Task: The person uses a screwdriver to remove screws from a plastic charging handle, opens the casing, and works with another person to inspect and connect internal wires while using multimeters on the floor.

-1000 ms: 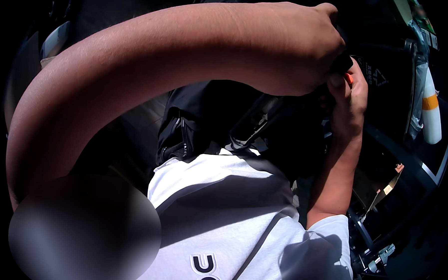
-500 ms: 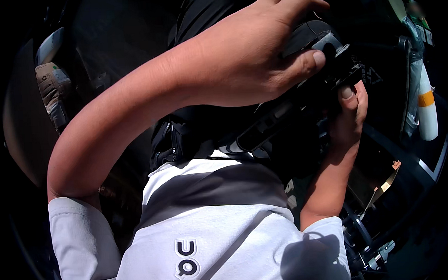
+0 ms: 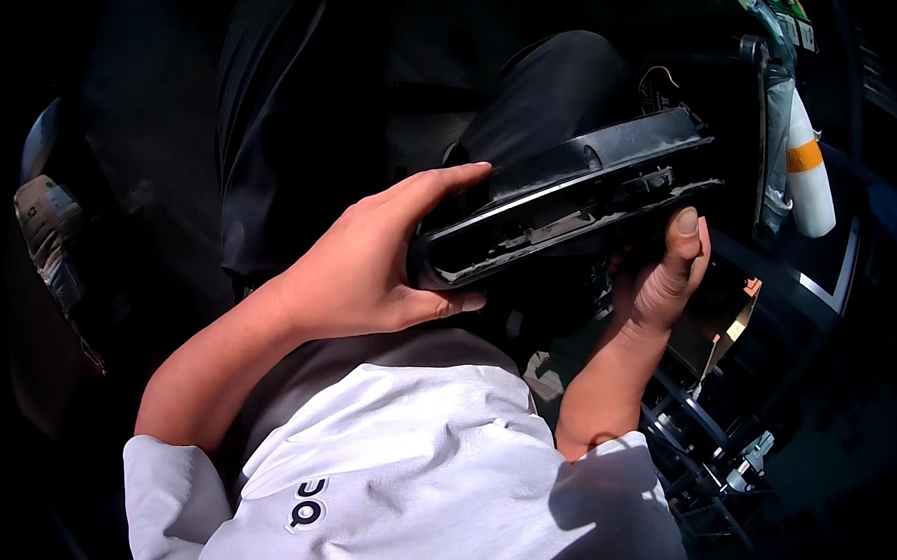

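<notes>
Long, curved black plastic housing point(image 3: 565, 197) spans between the hands: left hand point(image 3: 368, 258) clamped round one end, right hand point(image 3: 661, 283) just below the other, its closure indiscernible; even two-ended support should limit twisting.

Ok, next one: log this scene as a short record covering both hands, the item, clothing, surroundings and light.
Item: long black plastic part, right end higher in the picture
Left grip: around the part's left end, fingers above, thumb below
Right grip: by the part's lower right side, thumb raised; contact unclear in shadow
Clothing: white short-sleeved T-shirt, dark trousers
Surroundings: white tapered tube with orange band, at right
Light: bright on arms and shirt, deep shadow around
</notes>
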A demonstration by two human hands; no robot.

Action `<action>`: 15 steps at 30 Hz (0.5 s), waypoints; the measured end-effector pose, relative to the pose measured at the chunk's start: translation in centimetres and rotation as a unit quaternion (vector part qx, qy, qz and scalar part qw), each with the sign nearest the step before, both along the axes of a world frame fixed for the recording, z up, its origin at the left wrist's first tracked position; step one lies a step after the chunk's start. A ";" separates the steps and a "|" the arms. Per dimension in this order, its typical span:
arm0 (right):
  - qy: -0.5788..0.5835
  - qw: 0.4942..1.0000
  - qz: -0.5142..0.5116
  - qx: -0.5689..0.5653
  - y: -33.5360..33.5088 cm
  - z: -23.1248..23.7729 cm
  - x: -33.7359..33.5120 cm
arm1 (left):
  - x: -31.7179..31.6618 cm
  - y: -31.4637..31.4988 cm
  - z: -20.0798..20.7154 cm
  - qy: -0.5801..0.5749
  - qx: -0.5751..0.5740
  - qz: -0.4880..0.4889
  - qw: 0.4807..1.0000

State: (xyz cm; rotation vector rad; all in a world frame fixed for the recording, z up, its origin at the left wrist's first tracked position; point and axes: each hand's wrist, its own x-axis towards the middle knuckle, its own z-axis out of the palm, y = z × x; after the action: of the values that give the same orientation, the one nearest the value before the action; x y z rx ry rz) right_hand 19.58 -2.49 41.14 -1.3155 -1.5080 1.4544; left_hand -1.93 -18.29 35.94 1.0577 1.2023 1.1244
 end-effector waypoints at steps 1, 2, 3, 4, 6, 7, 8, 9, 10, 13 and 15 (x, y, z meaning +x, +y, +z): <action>-0.004 1.000 -0.005 0.005 -0.5 0.2 0.2 | 0.3 0.0 0.4 0.013 0.007 0.021 1.000; -0.009 1.000 -0.010 0.011 -1.0 0.4 0.4 | 0.2 0.1 0.3 0.033 0.023 0.022 0.999; -0.019 0.999 -0.023 0.014 -1.3 0.6 0.7 | 0.1 0.2 0.1 0.053 0.039 0.023 0.998; -0.029 0.999 -0.016 0.026 -1.7 0.6 1.4 | -0.1 0.4 -0.1 0.073 0.054 0.023 0.996; -0.050 0.998 0.021 0.043 -1.6 0.8 2.7 | -0.6 0.7 -0.2 0.076 0.068 0.003 0.995; -0.060 0.997 0.023 0.042 -1.9 1.6 2.2 | -0.8 0.8 -0.4 0.077 0.075 -0.003 0.994; -0.088 0.987 -0.016 0.136 -1.2 0.8 3.4 | -0.9 0.8 -0.4 0.078 0.082 -0.009 0.994; -0.127 0.964 -0.062 0.225 -0.4 0.1 4.8 | -0.9 0.8 -0.5 0.069 0.079 -0.010 0.994; -0.138 0.949 -0.074 0.273 0.1 1.1 3.3 | -0.9 0.8 -0.4 0.071 0.072 -0.009 0.995; -0.180 0.921 -0.123 0.324 -1.3 4.3 0.9 | -1.0 0.7 -0.2 0.076 0.062 -0.006 0.995; -0.205 0.924 -0.066 0.316 -2.2 5.0 -0.7 | -0.8 0.8 -0.4 0.079 0.065 0.000 0.995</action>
State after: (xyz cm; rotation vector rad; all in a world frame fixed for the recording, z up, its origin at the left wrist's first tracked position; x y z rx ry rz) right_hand 18.85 -4.71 46.15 -1.3091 -1.8924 0.5282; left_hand -2.76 -17.50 35.58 1.2650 1.2666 1.1476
